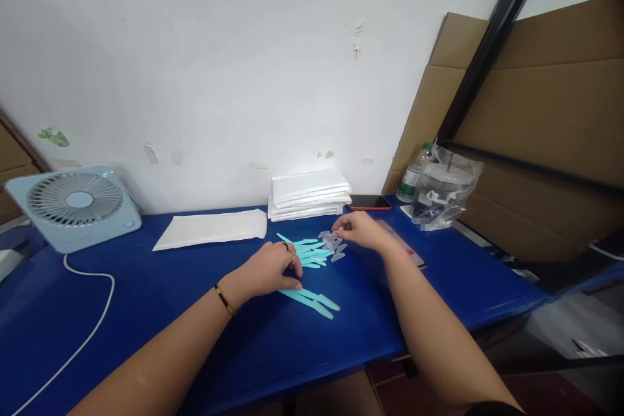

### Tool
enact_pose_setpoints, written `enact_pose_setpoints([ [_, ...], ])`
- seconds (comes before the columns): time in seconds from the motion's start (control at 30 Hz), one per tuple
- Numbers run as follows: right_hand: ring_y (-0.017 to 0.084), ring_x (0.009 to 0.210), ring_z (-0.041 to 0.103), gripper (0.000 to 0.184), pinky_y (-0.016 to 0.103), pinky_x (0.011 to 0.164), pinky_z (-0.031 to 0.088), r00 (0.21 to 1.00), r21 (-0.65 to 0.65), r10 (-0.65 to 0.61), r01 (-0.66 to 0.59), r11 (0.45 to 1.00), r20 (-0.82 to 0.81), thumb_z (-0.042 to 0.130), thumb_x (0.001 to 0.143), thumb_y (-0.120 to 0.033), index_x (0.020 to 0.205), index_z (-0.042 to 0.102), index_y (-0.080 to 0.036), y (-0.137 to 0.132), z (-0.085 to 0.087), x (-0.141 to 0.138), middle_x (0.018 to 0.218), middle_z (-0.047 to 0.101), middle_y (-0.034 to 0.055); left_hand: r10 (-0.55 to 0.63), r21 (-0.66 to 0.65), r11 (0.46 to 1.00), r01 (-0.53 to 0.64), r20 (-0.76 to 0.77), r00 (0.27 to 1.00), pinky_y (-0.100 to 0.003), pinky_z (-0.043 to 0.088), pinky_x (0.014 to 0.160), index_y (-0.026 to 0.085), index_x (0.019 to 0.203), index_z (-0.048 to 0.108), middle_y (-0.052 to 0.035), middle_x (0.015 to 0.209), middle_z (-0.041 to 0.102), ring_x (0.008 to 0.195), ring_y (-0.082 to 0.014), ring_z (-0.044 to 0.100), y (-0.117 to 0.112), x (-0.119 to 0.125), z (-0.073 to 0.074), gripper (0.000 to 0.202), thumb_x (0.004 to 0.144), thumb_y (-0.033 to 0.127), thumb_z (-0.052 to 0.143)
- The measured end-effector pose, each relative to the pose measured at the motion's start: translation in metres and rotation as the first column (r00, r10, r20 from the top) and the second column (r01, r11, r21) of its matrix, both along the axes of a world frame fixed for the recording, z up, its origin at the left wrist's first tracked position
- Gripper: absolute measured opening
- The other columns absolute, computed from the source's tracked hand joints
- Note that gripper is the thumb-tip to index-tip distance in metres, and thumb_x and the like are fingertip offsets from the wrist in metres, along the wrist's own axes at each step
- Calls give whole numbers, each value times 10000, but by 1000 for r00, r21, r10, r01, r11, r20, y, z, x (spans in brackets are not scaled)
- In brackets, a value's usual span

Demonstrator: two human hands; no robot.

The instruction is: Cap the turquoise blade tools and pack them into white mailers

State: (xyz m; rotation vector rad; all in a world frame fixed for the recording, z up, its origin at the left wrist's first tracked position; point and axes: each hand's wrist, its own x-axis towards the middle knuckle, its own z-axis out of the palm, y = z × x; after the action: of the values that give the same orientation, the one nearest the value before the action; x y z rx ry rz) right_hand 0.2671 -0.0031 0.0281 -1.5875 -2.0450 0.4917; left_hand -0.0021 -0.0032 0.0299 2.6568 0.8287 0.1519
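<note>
My left hand [273, 270] rests on the blue table with its fingers curled down onto a few long turquoise plastic strips [312, 302]. A ring and a gold bracelet show on that hand and wrist. More turquoise strips [309, 250] lie fanned out just beyond it. My right hand [355, 231] hovers over a small pile of grey-lilac plastic pieces [334, 246], its fingertips pinched together at the pile's far edge; what they hold is too small to name.
A stack of white padded envelopes [309, 195] lies against the wall, with one flat envelope [212, 229] to its left. A small fan [73, 207] with a white cable stands at left. Two phones [369, 202], a bottle and a bagged cup [441, 192] are at right, before cardboard.
</note>
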Motion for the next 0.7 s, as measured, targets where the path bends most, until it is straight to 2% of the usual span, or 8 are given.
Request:
enact_pose_setpoints([
  [0.07,138,621,566,267,226,548,394,999,-16,35,-35,999,-24,611,733,-379,833,713,-153,-2,2,-1,705,661,43,-43,-30,999,42,-43,998,-272,344,793,272,775,681,23,843,623,828,-154,559,-5,3,-1,108,742,368,646],
  [0.13,139,628,568,295,224,549,400,993,-58,95,-99,993,-68,604,742,-400,829,710,-140,-5,3,-3,711,665,49,-28,-27,999,26,-54,998,-276,337,801,260,738,679,25,811,627,804,-147,558,-7,5,-4,87,762,322,622],
  [0.2,140,642,573,332,221,551,407,977,-124,176,-191,974,-122,606,741,-431,837,710,-130,-8,5,-7,729,672,57,34,8,999,-34,-35,999,-280,342,787,246,727,676,14,803,634,817,-159,559,-6,6,-6,108,773,302,596],
  [0.3,129,611,564,374,209,530,405,940,-239,303,-334,912,-158,674,676,-456,858,713,-132,-11,5,-15,693,660,40,161,87,983,-162,19,987,-287,360,753,229,744,678,-19,851,637,860,-188,559,-1,9,-7,142,777,314,569],
  [0.4,103,520,526,343,202,491,399,918,-314,357,-395,863,-171,691,656,-445,797,711,-133,-12,4,-21,617,629,17,257,145,954,-264,64,964,-300,373,743,223,761,677,-30,879,629,871,-201,561,3,10,-7,163,778,334,560],
  [0.5,102,513,526,311,206,497,405,936,-263,314,-347,900,-159,640,711,-433,764,707,-134,-10,4,-18,617,627,20,314,179,929,-324,81,946,-321,375,762,217,753,673,-35,880,632,886,-211,561,7,8,-6,170,788,323,545],
  [0.6,124,573,559,306,214,526,404,978,-153,181,-195,969,-102,614,734,-428,759,712,-138,-5,3,-10,645,650,35,360,194,908,-371,89,929,-336,375,787,208,784,662,-42,919,629,896,-213,558,10,5,-6,169,795,313,530],
  [0.7,136,596,567,316,221,529,394,997,-69,31,-35,997,-66,623,722,-434,787,717,-139,-2,3,-4,668,662,44,297,158,938,-309,95,950,-324,379,792,233,905,650,-34,991,605,924,-213,547,6,3,-1,230,755,398,593],
])
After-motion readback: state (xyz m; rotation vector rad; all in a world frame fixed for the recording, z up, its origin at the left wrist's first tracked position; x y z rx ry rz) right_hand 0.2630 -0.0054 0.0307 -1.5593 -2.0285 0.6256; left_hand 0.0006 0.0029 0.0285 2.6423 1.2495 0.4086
